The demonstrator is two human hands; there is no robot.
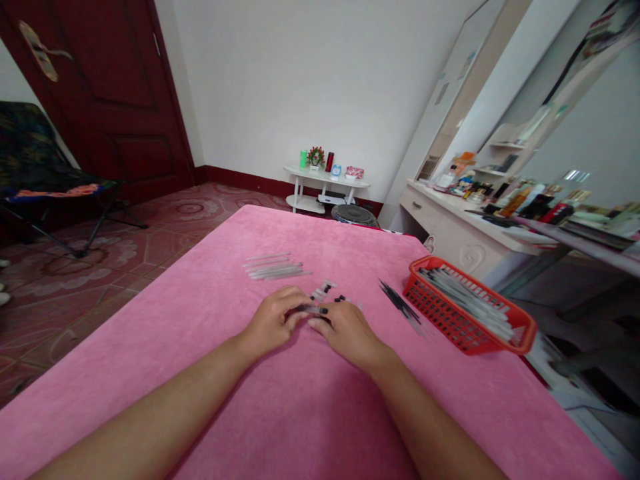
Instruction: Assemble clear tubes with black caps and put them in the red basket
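My left hand (276, 319) is closed in a pinch around a slim pen piece (314, 309), pale with a dark end. My right hand (349, 328) curls in from the other side, its thumb and fingers closed at the dark end of the same piece. Just beyond the fingers lie several small pen caps (320, 292), whitish and black, partly hidden by my right hand. To the left rest several pale pen barrels (277, 268) in a loose row. Thin black-and-clear pen refills (400, 300) lie right of my right hand.
A red plastic basket (440, 328) full of pale pen parts stands at the right edge of the pink-covered table (200, 313). Beyond that edge is a dressing table (450, 233) crowded with bottles. A folding chair (50, 190) stands at the left, and a small white shelf (305, 175) is at the wall.
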